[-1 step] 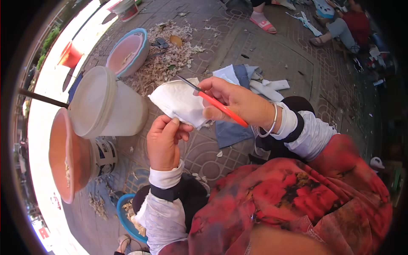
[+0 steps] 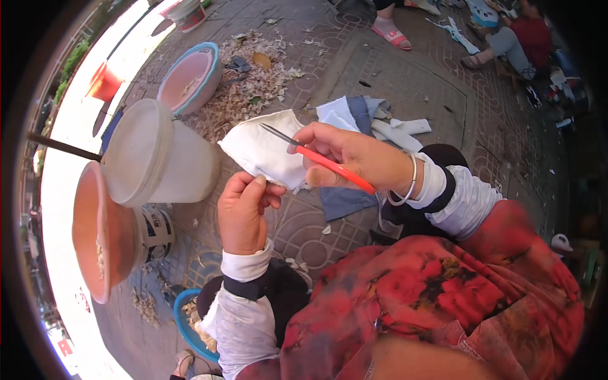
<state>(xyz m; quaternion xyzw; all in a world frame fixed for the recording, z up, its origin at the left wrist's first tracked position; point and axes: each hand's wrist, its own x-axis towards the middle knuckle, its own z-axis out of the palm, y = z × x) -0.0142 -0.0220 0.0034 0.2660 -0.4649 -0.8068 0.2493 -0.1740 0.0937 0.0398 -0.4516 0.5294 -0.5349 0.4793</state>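
Observation:
Pinched at its lower edge between the thumb and fingers of my left hand (image 2: 248, 212) is a white cloth piece (image 2: 256, 145). My right hand (image 2: 354, 158) grips red-handled scissors (image 2: 335, 168), their dark blades pointing up and left over the cloth; whether the blades touch it I cannot tell. Beyond and below my hands, folded blue-grey fabric (image 2: 345, 201) and white strips (image 2: 411, 126) lie on the paving.
A lidded white bucket (image 2: 187, 164), an orange basin (image 2: 88, 234) and a pink-and-blue basin (image 2: 212, 76) stand left. A blue basin (image 2: 183, 329) is near my left forearm. Peelings (image 2: 278, 54) cover paving ahead. A seated person (image 2: 525, 38) and another's sandalled foot (image 2: 392, 35) are upper right.
The scissor tips have dropped slightly, and my right hand has shifted a little down and right. The cloth's top edge sits a bit differently.

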